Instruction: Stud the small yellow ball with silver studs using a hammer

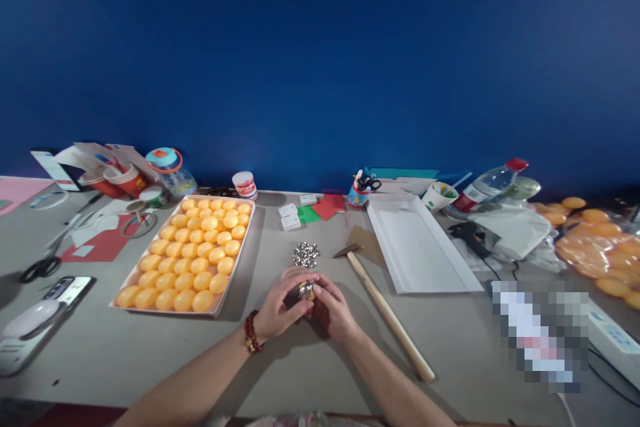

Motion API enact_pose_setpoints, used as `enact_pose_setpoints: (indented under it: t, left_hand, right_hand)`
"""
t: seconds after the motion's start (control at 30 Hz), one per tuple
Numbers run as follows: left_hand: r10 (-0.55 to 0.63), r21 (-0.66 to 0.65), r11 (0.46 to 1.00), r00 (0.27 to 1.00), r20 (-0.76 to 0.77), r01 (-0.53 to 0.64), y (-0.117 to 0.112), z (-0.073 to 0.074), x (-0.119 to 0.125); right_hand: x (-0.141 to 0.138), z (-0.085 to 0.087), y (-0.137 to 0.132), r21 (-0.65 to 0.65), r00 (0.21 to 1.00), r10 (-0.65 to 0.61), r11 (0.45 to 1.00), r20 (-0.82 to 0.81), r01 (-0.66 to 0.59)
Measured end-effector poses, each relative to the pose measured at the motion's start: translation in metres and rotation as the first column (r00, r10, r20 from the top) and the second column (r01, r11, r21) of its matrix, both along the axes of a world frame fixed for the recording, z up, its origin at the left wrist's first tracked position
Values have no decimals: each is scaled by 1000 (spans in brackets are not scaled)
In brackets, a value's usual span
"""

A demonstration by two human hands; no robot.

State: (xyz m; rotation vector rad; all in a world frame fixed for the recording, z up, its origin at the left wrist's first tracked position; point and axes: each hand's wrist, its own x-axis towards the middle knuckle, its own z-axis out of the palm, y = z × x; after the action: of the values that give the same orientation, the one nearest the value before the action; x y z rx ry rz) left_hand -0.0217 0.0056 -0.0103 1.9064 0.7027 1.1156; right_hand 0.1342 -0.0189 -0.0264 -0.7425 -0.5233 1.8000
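My left hand (pixel 280 307) and my right hand (pixel 335 310) meet at the middle of the grey table (pixel 150 347), fingers closed together around a small shiny gold-and-silver object (pixel 307 291). A red bead bracelet (pixel 251 332) sits on my left wrist. Just beyond my fingers lies a small heap of silver bells (pixel 305 253). A tray (pixel 125 288) filled with several rows of orange plastic eggs (pixel 193 253) stands to the left of my hands. A wooden-handled hammer (pixel 387 312) lies to the right of them.
An empty white tray (pixel 420 243) lies right of centre. Cups, a pen holder with scissors (pixel 361 190), a water bottle (pixel 487 185), paper scraps and small boxes line the back. A bag of orange eggs (pixel 600 247) is far right. Scissors (pixel 43 265) and a phone (pixel 63 290) lie left.
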Motion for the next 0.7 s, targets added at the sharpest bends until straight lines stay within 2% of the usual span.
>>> enact_pose_setpoints:
  t: [0.37,0.7]
  left_hand:
    - [24,-11,1000,999,29,-23,0,-3,1]
    - [81,-85,993,997,-12,-82,0,-9,0]
  right_hand:
    - [0,-1,0,83,995,-19,996,98,10]
    - [-2,-1,0,73,996,-69,995,59,64]
